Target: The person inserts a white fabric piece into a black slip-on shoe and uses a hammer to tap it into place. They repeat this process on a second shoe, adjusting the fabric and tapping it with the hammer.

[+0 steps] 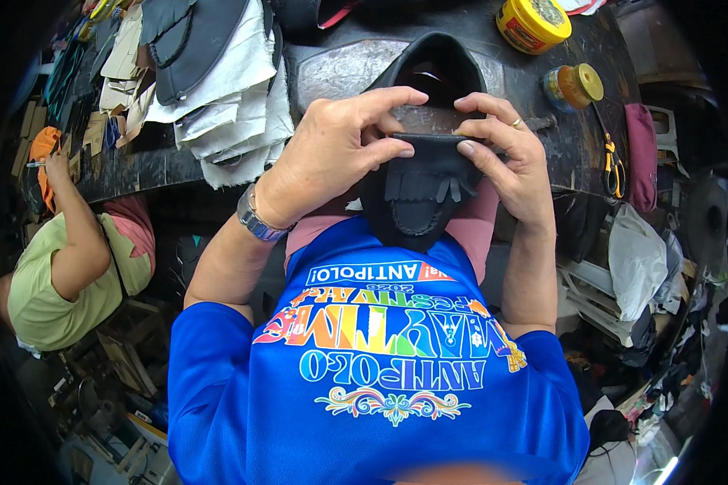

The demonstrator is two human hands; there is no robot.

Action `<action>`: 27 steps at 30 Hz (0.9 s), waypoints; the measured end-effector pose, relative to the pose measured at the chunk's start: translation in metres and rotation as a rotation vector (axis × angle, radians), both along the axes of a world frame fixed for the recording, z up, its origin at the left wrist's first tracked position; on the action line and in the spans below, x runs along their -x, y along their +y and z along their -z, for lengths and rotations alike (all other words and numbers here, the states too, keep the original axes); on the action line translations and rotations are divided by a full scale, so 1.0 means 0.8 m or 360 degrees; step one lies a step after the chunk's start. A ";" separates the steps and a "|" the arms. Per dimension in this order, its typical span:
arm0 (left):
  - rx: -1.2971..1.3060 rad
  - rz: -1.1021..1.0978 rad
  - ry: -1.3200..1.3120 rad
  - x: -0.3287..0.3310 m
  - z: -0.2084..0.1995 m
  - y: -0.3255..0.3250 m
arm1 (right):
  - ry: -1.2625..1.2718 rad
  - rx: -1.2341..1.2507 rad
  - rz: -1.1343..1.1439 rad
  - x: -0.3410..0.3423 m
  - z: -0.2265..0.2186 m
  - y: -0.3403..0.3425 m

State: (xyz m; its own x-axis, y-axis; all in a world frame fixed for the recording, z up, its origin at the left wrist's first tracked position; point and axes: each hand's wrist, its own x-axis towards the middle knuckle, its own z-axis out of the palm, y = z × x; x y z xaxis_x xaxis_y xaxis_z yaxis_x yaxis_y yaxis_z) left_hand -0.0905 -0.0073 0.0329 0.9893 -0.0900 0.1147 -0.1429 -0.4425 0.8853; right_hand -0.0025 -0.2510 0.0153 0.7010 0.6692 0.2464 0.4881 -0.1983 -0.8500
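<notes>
A black shoe upper (412, 212) with a fringed flap and a small bow is held over the near edge of the workbench. Its stitched toe points toward me and its open heel end (441, 48) faces away. My left hand (332, 141) pinches the left end of the tongue edge between thumb and fingers, its index finger stretched over the opening. Gripping the right end of that same edge is my right hand (514, 158), with a ring on one finger. Between the hands the edge runs straight across.
Black pieces with white cloth backing (234, 121) lie stacked at left. A yellow tub (534, 24), a jar with a yellow lid (574, 86) and scissors (613, 166) are on the bench (615, 73) at right. A co-worker (77, 267) at far left handles orange material (44, 158).
</notes>
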 end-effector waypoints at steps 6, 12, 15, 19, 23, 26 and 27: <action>0.0031 -0.0030 0.0003 0.001 0.001 -0.002 | -0.0132 0.0031 0.0126 0.009 0.000 0.005; -0.0008 0.0000 0.0000 -0.001 0.001 -0.002 | -0.0301 0.0048 0.0189 0.013 -0.001 0.012; -0.0012 0.0002 0.0023 -0.002 -0.001 -0.002 | -0.0334 0.0072 0.0197 0.014 0.001 0.015; -0.0068 0.0022 0.0009 -0.002 -0.002 -0.003 | -0.0185 0.0008 0.0201 0.013 0.003 0.017; -0.0206 0.0036 -0.0045 -0.004 -0.004 -0.003 | -0.0132 0.0002 0.0211 0.014 0.002 0.018; -0.0180 0.0039 0.0017 -0.005 -0.006 -0.002 | -0.0235 -0.0005 0.0252 0.015 0.002 0.020; -0.0149 0.0038 0.0051 -0.005 -0.007 -0.001 | -0.0286 0.0026 0.0250 0.015 0.001 0.022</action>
